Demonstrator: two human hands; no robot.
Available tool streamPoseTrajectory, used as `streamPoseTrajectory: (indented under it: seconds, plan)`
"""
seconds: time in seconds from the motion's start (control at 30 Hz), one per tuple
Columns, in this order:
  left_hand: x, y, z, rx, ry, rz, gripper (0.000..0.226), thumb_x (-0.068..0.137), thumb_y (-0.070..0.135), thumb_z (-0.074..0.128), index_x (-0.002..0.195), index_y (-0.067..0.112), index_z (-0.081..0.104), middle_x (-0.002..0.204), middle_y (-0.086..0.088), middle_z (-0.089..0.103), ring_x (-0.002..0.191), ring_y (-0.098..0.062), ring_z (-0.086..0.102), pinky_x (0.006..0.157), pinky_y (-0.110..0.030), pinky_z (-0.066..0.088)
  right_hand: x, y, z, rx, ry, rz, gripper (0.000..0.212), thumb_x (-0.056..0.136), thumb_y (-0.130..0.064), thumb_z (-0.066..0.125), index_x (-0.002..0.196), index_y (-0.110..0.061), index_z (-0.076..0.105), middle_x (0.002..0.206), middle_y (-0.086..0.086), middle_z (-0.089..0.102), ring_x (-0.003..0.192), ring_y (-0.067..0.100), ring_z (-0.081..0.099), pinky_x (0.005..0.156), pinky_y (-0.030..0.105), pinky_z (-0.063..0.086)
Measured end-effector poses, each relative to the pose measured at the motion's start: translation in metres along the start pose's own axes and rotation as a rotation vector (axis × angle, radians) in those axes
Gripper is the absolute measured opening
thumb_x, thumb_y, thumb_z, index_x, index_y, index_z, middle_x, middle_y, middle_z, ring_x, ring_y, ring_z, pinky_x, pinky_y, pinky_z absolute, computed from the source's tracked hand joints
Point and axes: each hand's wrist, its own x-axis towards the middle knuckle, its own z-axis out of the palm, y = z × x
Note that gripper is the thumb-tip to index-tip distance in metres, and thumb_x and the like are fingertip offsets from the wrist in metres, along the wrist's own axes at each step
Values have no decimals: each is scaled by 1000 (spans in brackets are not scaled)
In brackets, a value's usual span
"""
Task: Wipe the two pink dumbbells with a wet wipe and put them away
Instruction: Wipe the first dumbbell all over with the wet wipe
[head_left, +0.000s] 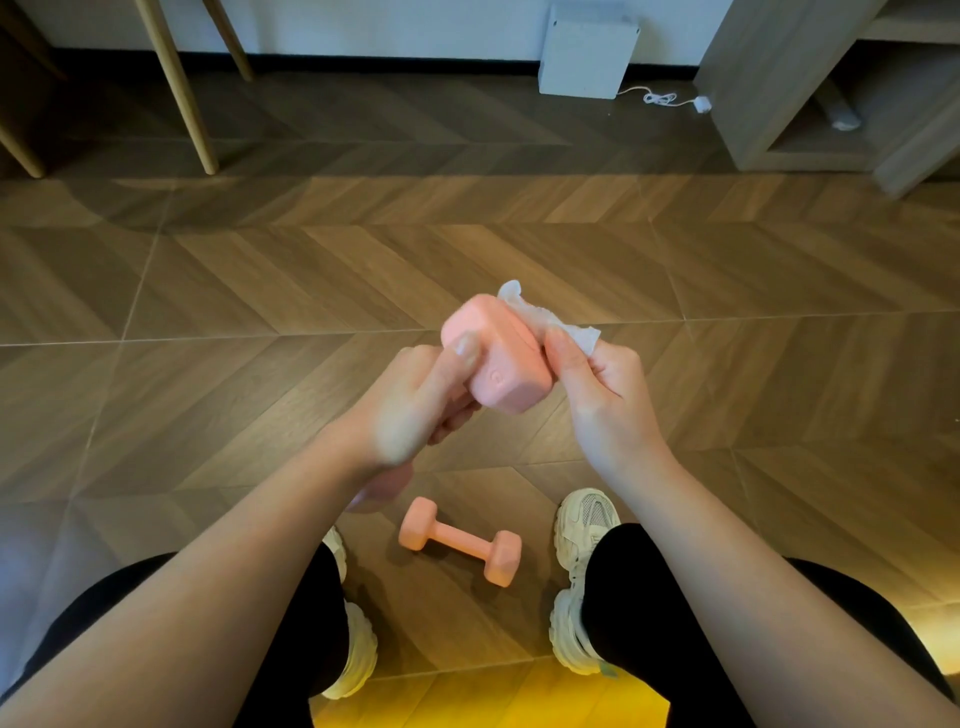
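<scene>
I see the left hand (415, 410) gripping the handle of a matte pink dumbbell (496, 358), raised over the wood floor (208, 312) with one blocky, round-cornered head facing me. The second dumbbell (460, 540), same pink, lies on the floor between the shoes (587, 525). The right hand (597, 395) pinches a crumpled white wet wipe (550, 322) against the raised head. I can't read the small embossed mark on its end face.
</scene>
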Motion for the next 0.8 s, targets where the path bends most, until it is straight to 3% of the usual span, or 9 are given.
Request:
streamPoseTrajectory:
  seconds: [0.13, 0.23, 0.33, 0.43, 0.57, 0.6, 0.67, 0.73, 0.8]
  plan:
    - [-1, 2, 3, 135, -70, -31, 62, 77, 76, 37, 42, 25, 35, 43, 9, 31, 49, -16, 27, 52, -29, 24, -2, 1, 2, -19, 18, 39, 31, 100, -30, 43, 113, -24, 70, 116, 4, 73, 106, 19, 66, 95, 44, 50]
    - [4, 3, 3, 261, -88, -58, 70, 77, 77, 28, 34, 23, 41, 36, 7, 36, 42, -11, 34, 52, -27, 29, -2, 5, 3, -37, -3, 12, 38, 101, -31, 43, 114, -11, 72, 116, 4, 73, 108, 25, 66, 94, 51, 49]
    - [7, 3, 1, 299, -63, -117, 73, 73, 81, 24, 38, 21, 45, 40, 7, 43, 41, -12, 38, 50, -24, 34, -2, 3, 5, -31, -48, -48, 38, 102, -26, 41, 123, -7, 67, 122, -5, 69, 116, 18, 64, 102, 50, 46]
    - [9, 0, 3, 187, 20, -191, 74, 69, 86, 27, 57, 16, 46, 50, 3, 44, 46, -16, 35, 46, -25, 31, -3, 1, 8, -23, -81, -111, 33, 103, -14, 39, 127, -11, 61, 131, -5, 63, 130, 12, 54, 120, 43, 27]
    - [13, -3, 3, 55, 71, -231, 80, 75, 85, 26, 75, 9, 48, 60, -1, 39, 52, -16, 30, 49, -29, 24, -2, 7, 7, -97, -77, -108, 42, 102, -28, 39, 119, -3, 68, 97, 43, 63, 100, 55, 59, 122, 34, 23]
    - [13, -3, 1, 33, 70, -234, 82, 77, 85, 23, 79, 8, 48, 63, -2, 38, 53, -16, 29, 48, -30, 24, -3, 7, 6, -111, -71, -106, 41, 102, -28, 39, 122, -6, 67, 91, 44, 61, 94, 57, 59, 121, 33, 22]
    - [13, -1, -1, 3, 81, -247, 80, 74, 88, 20, 75, 13, 48, 62, -2, 39, 52, -14, 30, 47, -29, 25, -4, 4, 5, -115, -41, -147, 34, 104, -22, 39, 130, -20, 61, 92, 15, 75, 101, 40, 67, 122, 32, 21]
    - [12, 2, -4, -35, 108, -247, 78, 69, 90, 21, 70, 17, 47, 60, 0, 40, 51, -13, 31, 47, -28, 25, -4, -1, 5, -121, -38, -191, 35, 104, -14, 38, 133, -25, 56, 117, -22, 67, 124, 14, 59, 123, 33, 17]
    - [11, 3, -5, -76, 119, -215, 80, 67, 91, 22, 69, 15, 47, 59, -1, 39, 51, -12, 32, 47, -27, 26, -4, 1, 5, -137, -39, -188, 37, 105, -12, 36, 135, -17, 56, 125, -33, 59, 134, 7, 50, 124, 33, 12]
